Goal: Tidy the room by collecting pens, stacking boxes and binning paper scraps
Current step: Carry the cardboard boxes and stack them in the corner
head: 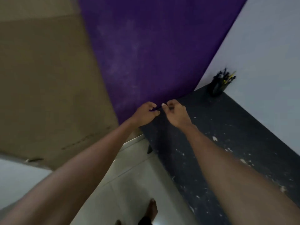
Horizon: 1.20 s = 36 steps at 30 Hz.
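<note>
My left hand [146,113] and my right hand [176,113] meet at the back edge of a dark counter [211,143], where it joins a purple surface [146,46]. Both hands have curled fingers and pinch a thin dark thing, seemingly a pen [159,108], between them; most of it is hidden by the fingers. A black pen holder [217,86] full of pens stands in the counter's far corner, to the right of my hands. Small white paper scraps [215,138] lie scattered over the counter along my right forearm.
A large brown cardboard box [48,78] fills the left side, leaning next to the purple surface. A pale wall [267,62] runs along the counter's right side. Below is a light tiled floor [129,184] with a bare foot [151,208].
</note>
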Motion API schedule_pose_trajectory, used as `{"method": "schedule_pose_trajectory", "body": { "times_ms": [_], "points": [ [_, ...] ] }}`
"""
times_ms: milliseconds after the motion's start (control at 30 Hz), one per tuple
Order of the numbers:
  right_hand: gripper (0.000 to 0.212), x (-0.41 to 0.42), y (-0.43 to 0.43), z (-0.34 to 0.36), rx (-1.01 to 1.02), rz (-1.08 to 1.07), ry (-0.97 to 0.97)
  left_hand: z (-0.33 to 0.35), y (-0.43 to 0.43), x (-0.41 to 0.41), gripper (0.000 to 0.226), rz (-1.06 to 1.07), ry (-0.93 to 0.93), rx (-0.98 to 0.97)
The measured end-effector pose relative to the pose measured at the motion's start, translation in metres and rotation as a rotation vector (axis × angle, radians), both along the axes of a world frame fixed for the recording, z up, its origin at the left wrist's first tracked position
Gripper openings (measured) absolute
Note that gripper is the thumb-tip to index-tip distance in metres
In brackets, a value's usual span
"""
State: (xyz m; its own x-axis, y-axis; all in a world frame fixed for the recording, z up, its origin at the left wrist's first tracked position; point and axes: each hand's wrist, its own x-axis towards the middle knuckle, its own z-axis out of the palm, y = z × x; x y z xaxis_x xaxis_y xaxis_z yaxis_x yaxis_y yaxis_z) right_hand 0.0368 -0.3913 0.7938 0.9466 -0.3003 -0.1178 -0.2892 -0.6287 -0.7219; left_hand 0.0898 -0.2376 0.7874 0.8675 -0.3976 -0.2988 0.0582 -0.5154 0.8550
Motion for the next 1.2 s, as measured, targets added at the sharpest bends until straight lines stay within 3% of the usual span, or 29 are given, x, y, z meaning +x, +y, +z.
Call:
{"method": "schedule_pose_trajectory", "body": {
  "times_ms": [367,467,633,767,867,967,1200],
  "points": [
    [0.044,-0.022,0.196,-0.029,-0.016,0.315,0.04,-0.018,0.209,-0.077,0.031,0.34,0.054,-0.021],
    [0.043,-0.023,0.259,-0.037,-0.028,0.431,0.055,-0.018,0.276,-0.107,0.039,0.519,0.066,-0.019],
    [0.059,-0.031,0.35,-0.048,0.041,0.673,0.102,-0.011,0.364,-0.166,0.048,0.851,0.036,0.013],
    [0.055,-0.044,0.413,-0.058,0.092,0.909,0.103,-0.008,0.41,-0.223,0.049,1.115,0.017,0.026],
    [0.037,-0.064,0.449,-0.056,0.129,1.05,0.105,-0.008,0.429,-0.263,0.051,1.256,0.028,0.034],
    [0.06,-0.092,0.479,-0.057,0.158,1.203,0.142,-0.014,0.44,-0.308,0.051,1.402,0.034,0.048],
    [0.065,-0.153,0.53,-0.066,0.034,1.402,0.133,-0.032,0.456,-0.414,0.046,1.671,0.11,0.039]
  ]
}}
